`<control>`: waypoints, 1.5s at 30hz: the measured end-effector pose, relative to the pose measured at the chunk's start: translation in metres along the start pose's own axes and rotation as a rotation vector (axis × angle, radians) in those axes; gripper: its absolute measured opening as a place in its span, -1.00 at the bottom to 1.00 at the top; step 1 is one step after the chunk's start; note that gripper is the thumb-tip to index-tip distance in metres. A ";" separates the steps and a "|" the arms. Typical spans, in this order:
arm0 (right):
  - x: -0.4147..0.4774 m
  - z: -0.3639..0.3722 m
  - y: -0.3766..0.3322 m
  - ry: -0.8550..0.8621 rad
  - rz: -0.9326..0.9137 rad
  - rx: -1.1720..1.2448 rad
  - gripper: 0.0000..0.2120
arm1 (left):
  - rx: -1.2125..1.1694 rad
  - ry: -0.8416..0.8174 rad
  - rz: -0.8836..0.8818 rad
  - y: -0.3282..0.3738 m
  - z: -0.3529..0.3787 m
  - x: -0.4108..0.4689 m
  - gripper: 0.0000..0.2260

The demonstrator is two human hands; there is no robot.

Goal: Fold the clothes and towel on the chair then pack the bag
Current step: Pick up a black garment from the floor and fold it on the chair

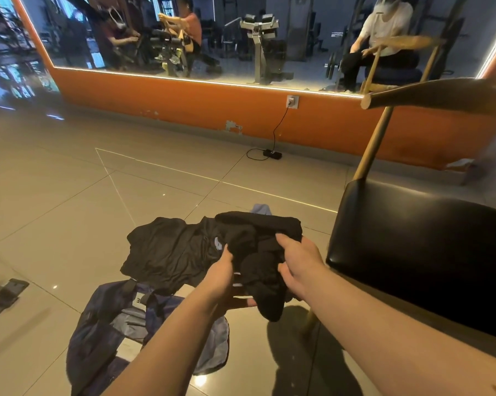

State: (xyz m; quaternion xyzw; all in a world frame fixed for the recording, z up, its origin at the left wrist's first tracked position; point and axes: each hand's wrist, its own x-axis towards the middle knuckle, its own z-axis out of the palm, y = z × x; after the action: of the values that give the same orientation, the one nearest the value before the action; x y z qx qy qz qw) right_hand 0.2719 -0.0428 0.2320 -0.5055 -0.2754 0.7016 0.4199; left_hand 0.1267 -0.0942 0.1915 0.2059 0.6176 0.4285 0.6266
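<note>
I hold a bunched black garment point(258, 252) in front of me with both hands. My left hand point(222, 277) grips its lower left edge, and my right hand point(297, 264) pinches its right side. Beneath it on the floor lies another black garment point(166, 250), spread flat. A bit of light blue cloth point(260, 209) shows behind the held garment. The dark blue bag point(112, 327) lies open on the floor under my left forearm. The chair point(418, 247) with a black seat stands at the right, its seat bare.
A dark phone-like object point(1, 295) lies on the tiles at far left. A black power strip point(272, 153) with a cable sits by the orange wall. A large mirror point(184, 38) above reflects people and gym machines.
</note>
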 end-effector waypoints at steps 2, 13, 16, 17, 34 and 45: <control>-0.004 0.002 -0.002 -0.025 -0.016 -0.043 -0.72 | -0.200 0.029 -0.019 0.000 0.002 0.003 -0.50; -0.011 -0.009 0.006 -0.112 -0.046 -0.355 -0.93 | -0.505 0.210 0.060 0.007 0.011 0.009 -0.90; -0.008 -0.014 0.010 -0.018 0.002 -0.392 -0.69 | -0.595 0.262 0.159 0.014 0.016 0.003 -0.78; -0.004 -0.018 0.012 0.016 0.043 -0.426 -0.56 | -0.607 0.266 0.198 0.018 0.017 0.000 -0.74; 0.004 -0.037 0.022 -0.213 -0.021 -0.924 -0.84 | -0.098 0.061 0.275 0.024 0.005 0.001 -0.75; -0.005 -0.078 0.006 0.028 0.113 -0.382 -0.79 | 0.624 0.411 0.408 0.019 -0.037 0.012 -0.74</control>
State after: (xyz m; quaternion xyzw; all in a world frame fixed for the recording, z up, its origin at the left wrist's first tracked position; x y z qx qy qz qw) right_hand 0.3442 -0.0530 0.2026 -0.6006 -0.3689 0.6517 0.2801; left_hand 0.0843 -0.0844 0.1935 0.4138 0.7763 0.3685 0.3005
